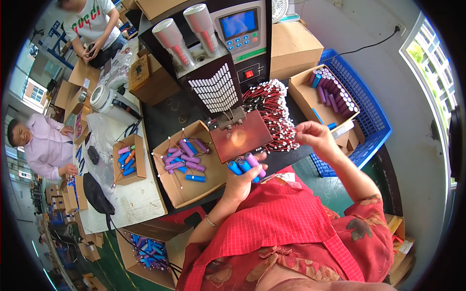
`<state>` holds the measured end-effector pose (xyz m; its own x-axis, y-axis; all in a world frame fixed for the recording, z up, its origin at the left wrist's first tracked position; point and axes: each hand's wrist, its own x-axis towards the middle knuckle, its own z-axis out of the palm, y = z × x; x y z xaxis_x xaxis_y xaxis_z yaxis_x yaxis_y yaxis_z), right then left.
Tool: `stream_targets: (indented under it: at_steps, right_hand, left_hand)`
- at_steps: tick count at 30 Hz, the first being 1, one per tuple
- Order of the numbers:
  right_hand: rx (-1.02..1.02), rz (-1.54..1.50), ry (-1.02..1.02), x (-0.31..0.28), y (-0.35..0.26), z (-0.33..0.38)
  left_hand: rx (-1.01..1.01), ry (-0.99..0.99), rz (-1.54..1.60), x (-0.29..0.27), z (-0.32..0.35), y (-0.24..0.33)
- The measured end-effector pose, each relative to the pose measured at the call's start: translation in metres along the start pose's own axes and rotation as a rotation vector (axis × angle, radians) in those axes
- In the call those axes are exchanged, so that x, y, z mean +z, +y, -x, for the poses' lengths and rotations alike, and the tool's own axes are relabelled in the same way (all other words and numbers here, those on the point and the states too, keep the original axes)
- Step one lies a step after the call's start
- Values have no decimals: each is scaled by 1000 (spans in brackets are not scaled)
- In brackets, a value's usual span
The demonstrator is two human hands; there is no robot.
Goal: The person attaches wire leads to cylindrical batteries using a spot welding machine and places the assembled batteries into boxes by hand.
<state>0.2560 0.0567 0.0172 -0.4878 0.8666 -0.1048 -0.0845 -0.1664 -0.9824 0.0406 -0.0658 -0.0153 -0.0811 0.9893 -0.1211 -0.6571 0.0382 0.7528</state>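
In my left hand [239, 183] is a small bunch of cylindrical battery cells: blue cells [235, 168] and a purple cell [252, 160]. The fingers are wrapped around them, just below the brownish metal plate [240, 137] of a spot-welding machine [208, 82]. My right hand [318, 138] is at the right edge of a thick pile of red-and-black wire leads [272, 114] with white connectors. Its thumb and forefinger are pinched together by the connectors; anything between them is too small to make out. A cardboard box [182, 196] left of the plate holds purple and blue cells with wires attached.
At the right, a carton [296, 89] of upright and lying cells rests on a blue plastic basket [378, 116]. Further left stand a smaller box of cells [141, 172] and a white kettle-like jug [104, 99]. Below is another carton of cells [127, 259]. Two people work across the left tables.
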Motion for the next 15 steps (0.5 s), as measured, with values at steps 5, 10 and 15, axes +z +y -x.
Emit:
stream_targets:
  at_steps: [5, 10, 15]
  right_hand:
    - [-9, 109, -98, 35, 37, 30]
    - [-44, 281, -408, 39, 41, 46]
    - [46, 329, -391, 64, 13, 32]
  left_hand:
    - [83, -21, 4, -3, 1, 9]
    - [23, -66, -138, 7, 12, 8]
    - [44, -37, -249, 3, 21, 0]
